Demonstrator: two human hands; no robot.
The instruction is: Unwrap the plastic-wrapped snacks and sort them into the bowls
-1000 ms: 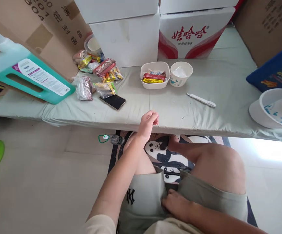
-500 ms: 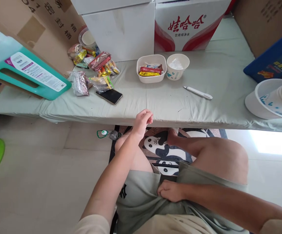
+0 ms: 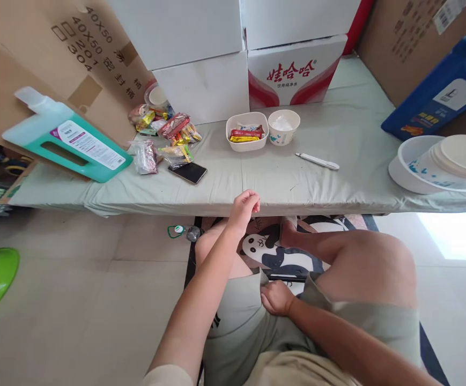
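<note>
My left hand (image 3: 245,207) hovers at the front edge of a low table covered in pale green cloth (image 3: 337,177), fingers curled into a loose fist with nothing visible in them. My right hand (image 3: 276,298) rests closed in my lap, pinching the fabric of my grey-green shorts (image 3: 241,327). Farther back on the table stand a white rectangular dish of snack packets (image 3: 246,132) and a white paper cup (image 3: 283,126). A white pen-like tool (image 3: 317,161) lies to the right of my left hand, and a black phone (image 3: 187,172) to its left.
A pile of wrapped snacks (image 3: 164,136) and a teal detergent jug (image 3: 69,143) lie at the left. White and cardboard boxes (image 3: 200,64) line the back. A blue jug (image 3: 437,99) and stacked white bowls (image 3: 437,163) are at the right. A panda rug (image 3: 273,249) and a bottle (image 3: 184,232) lie under the table.
My right hand slid forward along my lap and now grips the shorts nearer the knee. The view pulled back and tilted up. My left hand stayed at the table edge.
</note>
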